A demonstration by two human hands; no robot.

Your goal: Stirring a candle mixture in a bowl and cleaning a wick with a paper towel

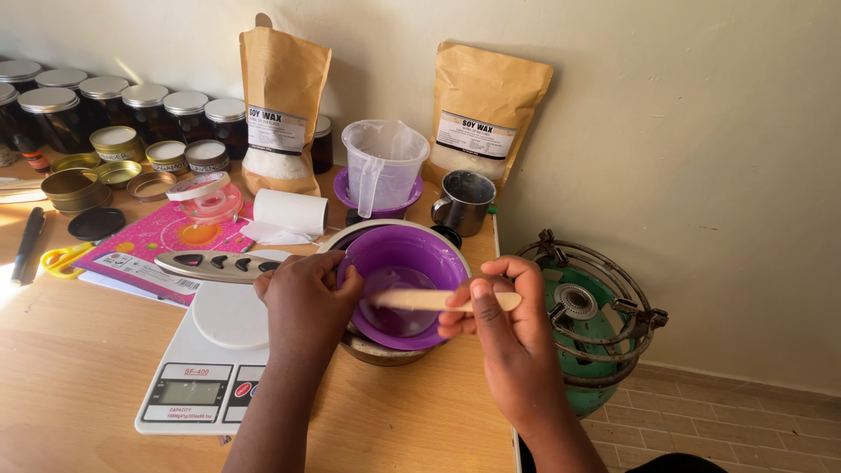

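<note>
The left hand (304,302) gripped the purple bowl (403,285) by its rim. The right hand (499,320) pinched a wooden stick (438,300), its tip inside the bowl.

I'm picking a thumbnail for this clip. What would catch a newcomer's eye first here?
First the bright purple plastic bowl at the centre, set in a metal pot: the left hand grips its rim and the right hand holds a flat wooden stick across it. Behind, two brown paper pouches stand against the wall. A white digital kitchen scale lies left of the bowl.
</note>
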